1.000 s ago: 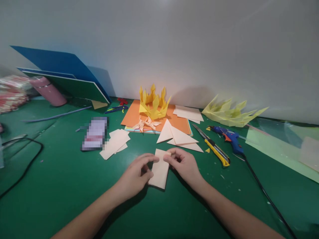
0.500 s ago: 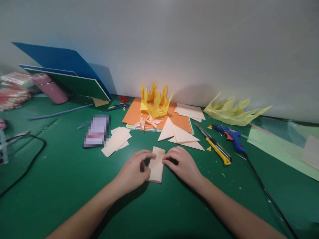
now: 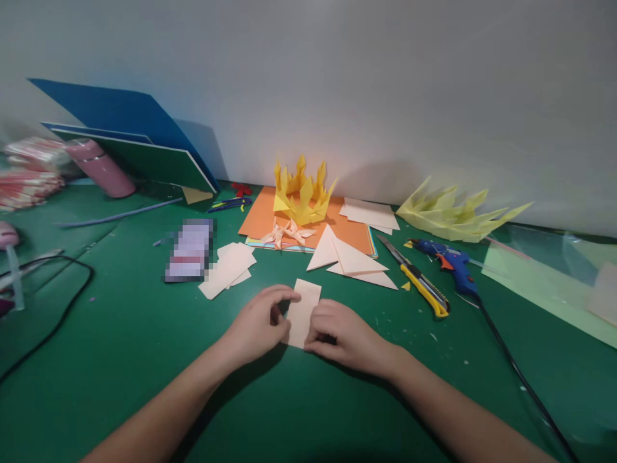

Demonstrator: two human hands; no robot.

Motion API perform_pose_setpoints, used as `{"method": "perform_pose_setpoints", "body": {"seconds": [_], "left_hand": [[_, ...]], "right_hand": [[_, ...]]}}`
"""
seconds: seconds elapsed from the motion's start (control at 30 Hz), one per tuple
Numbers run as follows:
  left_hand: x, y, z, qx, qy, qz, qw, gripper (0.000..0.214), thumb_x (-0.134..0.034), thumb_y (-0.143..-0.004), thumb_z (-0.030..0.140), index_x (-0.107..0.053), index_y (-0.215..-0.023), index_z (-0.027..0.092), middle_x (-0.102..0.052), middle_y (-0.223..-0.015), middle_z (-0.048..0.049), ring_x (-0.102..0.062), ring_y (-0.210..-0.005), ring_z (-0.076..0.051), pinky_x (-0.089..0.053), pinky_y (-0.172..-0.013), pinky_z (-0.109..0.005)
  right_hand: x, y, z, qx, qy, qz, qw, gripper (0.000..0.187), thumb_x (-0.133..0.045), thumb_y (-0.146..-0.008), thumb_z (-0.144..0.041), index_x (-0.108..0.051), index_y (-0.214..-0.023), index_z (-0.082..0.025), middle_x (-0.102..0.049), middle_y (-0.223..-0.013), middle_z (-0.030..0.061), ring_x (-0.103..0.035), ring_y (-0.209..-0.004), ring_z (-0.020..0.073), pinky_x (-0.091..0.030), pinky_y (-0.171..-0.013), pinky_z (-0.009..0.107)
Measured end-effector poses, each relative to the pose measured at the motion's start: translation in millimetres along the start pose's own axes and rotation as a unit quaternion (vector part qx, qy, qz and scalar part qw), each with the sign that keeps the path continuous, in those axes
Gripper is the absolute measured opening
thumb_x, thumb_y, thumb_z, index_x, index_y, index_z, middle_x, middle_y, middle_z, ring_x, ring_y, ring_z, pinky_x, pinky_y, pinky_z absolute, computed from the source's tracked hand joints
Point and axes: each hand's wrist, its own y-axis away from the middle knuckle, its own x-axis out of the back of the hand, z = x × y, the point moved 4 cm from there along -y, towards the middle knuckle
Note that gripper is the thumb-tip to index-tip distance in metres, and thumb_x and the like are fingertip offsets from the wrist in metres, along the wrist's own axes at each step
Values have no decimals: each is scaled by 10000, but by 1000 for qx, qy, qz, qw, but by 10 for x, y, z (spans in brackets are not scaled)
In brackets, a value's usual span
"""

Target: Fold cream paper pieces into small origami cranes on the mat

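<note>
Seen from above the person's own forearms, both arms reach in from the bottom edge and meet near the middle of a green table (image 3: 120, 360). Between the hands lies a folded peach paper (image 3: 305, 302), a narrow upright rectangle flat on the table, just in front of the person. The left hand (image 3: 258, 326) comes in from the lower left with its wrist low and its fingers curled; its thumb and forefinger close narrowly on the paper's left edge. The right hand (image 3: 343, 335) comes in from the lower right, knuckles up, fingers bent inward over the paper's lower right corner and closed on it, hiding that corner. The two hands nearly touch across the sheet. Just beyond them lie peach paper triangles (image 3: 354, 262), overlapping one another. To their right a yellow utility knife (image 3: 424, 286) lies at a slant, and near it a blue glue gun (image 3: 450, 263) with a black cord running toward the lower right. Farther back an orange sheet (image 3: 263, 220) carries a bright yellow folded crown (image 3: 301, 193) and small peach folded shapes (image 3: 285, 235). A pale yellow spiky paper form (image 3: 453, 209) rests by the wall on the right. Left of the hands sit loose peach strips (image 3: 226, 270) and a blurred flat object (image 3: 190, 251). At far left, blue boards (image 3: 120, 116) lean against the wall beside a pink bottle (image 3: 99, 167).
</note>
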Motion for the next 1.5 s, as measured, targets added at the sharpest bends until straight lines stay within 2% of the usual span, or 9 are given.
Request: {"method": "perform_pose_setpoints", "body": {"seconds": [0.2, 0.5, 0.73, 0.87, 1.03, 1.1, 1.27, 1.4, 1.5], "left_hand": [[2, -2, 12, -3, -8, -16, 1000, 461, -471, -623, 11, -627, -1021, 185, -579, -1167, -72, -529, -571, -81, -480, -559, -241], [4, 25, 77, -16, -44, -30, 998, 465, -457, -647, 11, -629, -1033, 206, -585, -1179, -58, -527, -572, -75, -473, -579, -235], [-2, 21, 62, -38, -37, -37, 998, 447, -450, -659, 34, -611, -1036, 212, -589, -1174, -41, -539, -594, -79, -476, -584, -232], [-2, 16, 47, -30, -40, -30, 998, 467, -451, -649, 33, -597, -1059, 203, -612, -1146, -51, -555, -623, -98, -481, -572, -236], [44, 27, 136, -122, -46, 14, 991, 458, -405, -717, 28, -587, -1092, 217, -609, -1157, -59, -591, -776, -136, -483, -659, -255], [83, 31, 168, -150, -50, 38, 987, 402, -397, -759, 53, -583, -1070, 227, -628, -1098, -50, -592, -797, -146, -476, -670, -260], [154, 13, 116, -92, -19, 90, 992, 312, -413, -756, 75, -518, -1020, 203, -630, -905, -25, -556, -660, -127, -452, -603, -246], [167, 22, 98, -98, 47, 132, 985, 264, -438, -789, 128, -453, -1044, 199, -604, -905, -28, -559, -733, -123, -461, -684, -254], [146, 24, 110, -95, 62, 114, 987, 309, -442, -793, 137, -422, -1093, 207, -616, -818, -3, -562, -692, -120, -449, -649, -242]], "right_hand": [[10, 3, 21, -4, 24, -3, 1000, 152, -611, -815, -155, -549, -678, -182, -606, -692, 3, -512, -711, 150, -371, -660, 264], [165, -30, 355, -157, 115, 141, 971, 206, -604, -795, -152, -516, -612, -180, -534, -612, -1, -469, -632, 157, -335, -612, 273], [183, -64, 396, -230, 129, 189, 946, 192, -569, -789, -170, -520, -605, -193, -520, -584, -6, -493, -607, 161, -349, -578, 267], [193, -55, 404, -199, 92, 204, 954, 101, -518, -786, -150, -612, -806, -182, -614, -724, 36, -549, -699, 185, -413, -640, 291], [178, -41, 379, -154, 17, 188, 970, 338, -512, -802, -205, -581, -1131, -171, -667, -917, 77, -555, -761, 195, -446, -712, 332], [175, -24, 394, -180, -28, 197, 963, 339, -542, -785, -234, -590, -1115, -171, -658, -805, 49, -531, -671, 174, -443, -640, 300], [155, -12, 403, -217, -147, 217, 940, 154, -579, -734, -265, -610, -853, -172, -594, -671, -5, -456, -540, 115, -396, -519, 230], [149, -25, 353, -217, -145, 200, 944, 99, -584, -727, -274, -601, -703, -179, -562, -620, -16, -431, -526, 103, -365, -498, 214], [159, -27, 307, -210, -142, 196, 947, 108, -608, -696, -279, -616, -725, -175, -523, -601, -24, -425, -546, 107, -354, -508, 213]]}}
